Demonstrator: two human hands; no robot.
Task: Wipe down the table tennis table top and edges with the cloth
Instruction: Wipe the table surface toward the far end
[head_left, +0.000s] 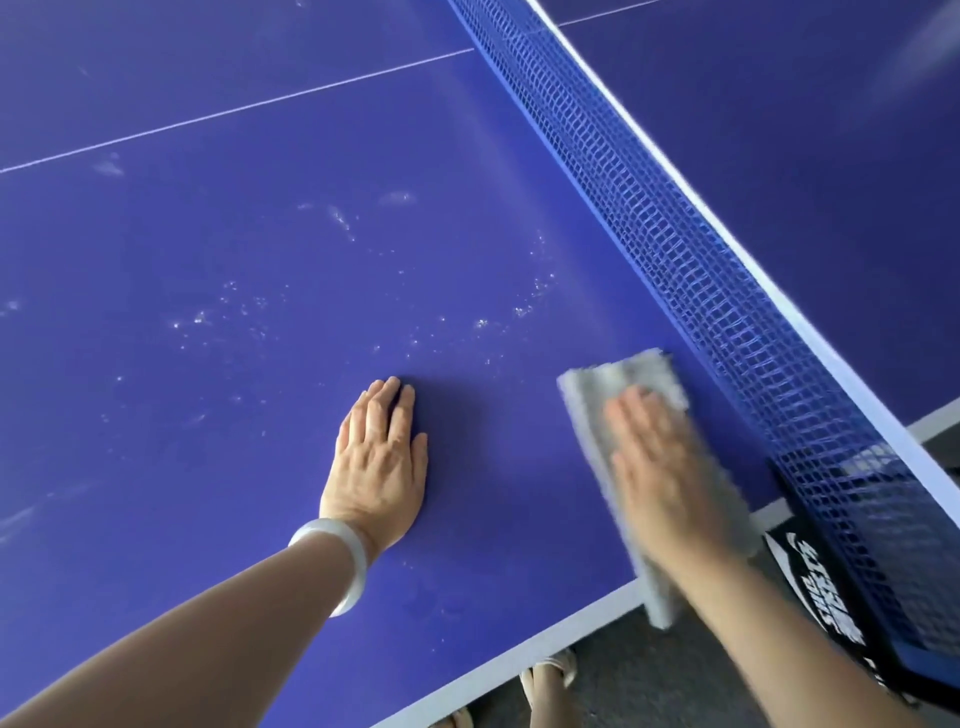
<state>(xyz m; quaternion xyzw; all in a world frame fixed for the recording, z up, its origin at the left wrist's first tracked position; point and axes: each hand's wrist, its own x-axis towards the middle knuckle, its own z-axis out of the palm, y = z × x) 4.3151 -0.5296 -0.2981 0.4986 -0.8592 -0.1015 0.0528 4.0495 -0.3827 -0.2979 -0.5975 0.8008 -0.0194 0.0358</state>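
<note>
The violet-blue table tennis table top (208, 260) fills the view, crossed by a blue mesh net (675, 234) with a white top band. This net blocks the way just beyond the cloth, and its black lettered clamp (821, 587) grips the table's side. The long grey folded cloth (592, 426) lies just beside the net, its far end near the net's foot and its near end hanging over the white edge stripe (519, 644). The right hand (670, 478) presses it flat with straight fingers. Farther from the net, the left hand (382, 462), wearing a pale bangle (343, 551), rests flat. White specks (234, 312) lie beyond it.
</note>
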